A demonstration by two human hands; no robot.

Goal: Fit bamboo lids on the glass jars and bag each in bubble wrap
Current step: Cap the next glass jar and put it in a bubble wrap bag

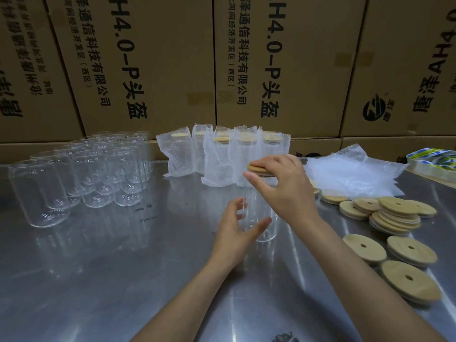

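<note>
Four cartons [153, 58] printed "4.0-P头盔"

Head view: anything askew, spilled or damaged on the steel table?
Nothing damaged or spilled. Only the loose bamboo lids at right lie in an untidy, overlapping heap; the empty glass jars and bubble-wrapped jars stand upright.

Steel table [98, 267], reflective top. On it: cluster of bare glass jars [81, 174], upright, far left; row of bubble-wrapped jars [222, 154] with lids on, far centre; one upright jar [261, 218] at centre; loose bubble-wrap bags [350, 174], far right; bamboo lids [394, 233], scattered and stacked, right; tape roll [436, 160], far right edge.
</note>
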